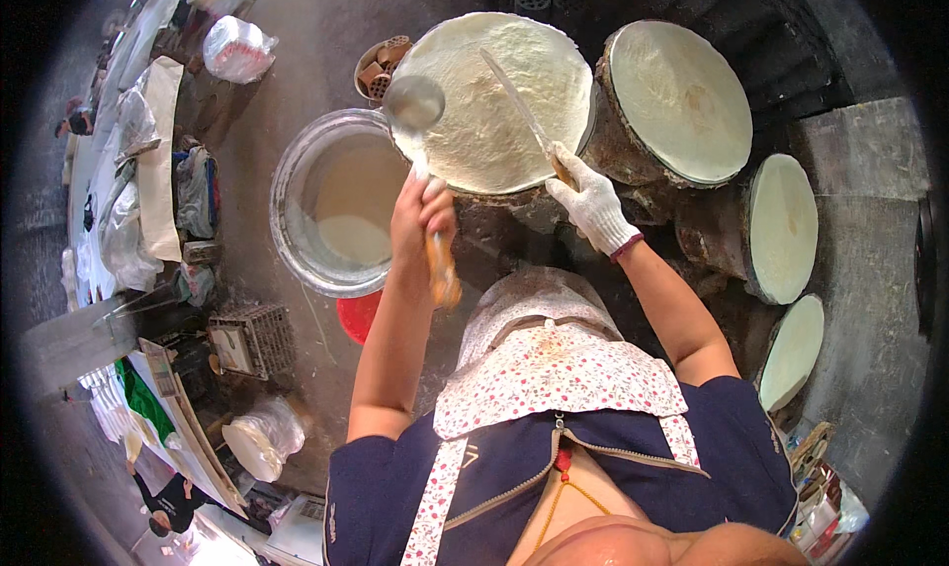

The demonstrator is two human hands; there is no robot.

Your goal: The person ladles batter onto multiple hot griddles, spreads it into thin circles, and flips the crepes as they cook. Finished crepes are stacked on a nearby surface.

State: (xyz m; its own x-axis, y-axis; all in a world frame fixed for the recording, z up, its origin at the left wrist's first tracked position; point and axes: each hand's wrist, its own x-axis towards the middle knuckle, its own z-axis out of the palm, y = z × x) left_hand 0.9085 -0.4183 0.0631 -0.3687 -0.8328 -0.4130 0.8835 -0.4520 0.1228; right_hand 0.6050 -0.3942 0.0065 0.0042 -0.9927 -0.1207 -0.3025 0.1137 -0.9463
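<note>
My bare left hand (426,214) is closed round the wooden handle of a metal ladle (415,105), whose bowl is over the left edge of a round griddle. Pale batter or thin flatbread (497,121) covers that griddle. My right hand (591,199), in a white knit glove, grips the wooden handle of a long flat metal blade (511,95); the blade lies over the pale sheet, but contact cannot be told. Left of the griddle stands a wide metal pot (285,225) holding beige liquid batter (356,203).
More round griddles with pale sheets (678,99) (784,228) (792,352) curve down the right side. Perforated briquettes (384,65) fill a container behind the pot. A red object (359,316) sits below the pot. A crate (252,340), wrapped stacks (267,440) and two people are at the left.
</note>
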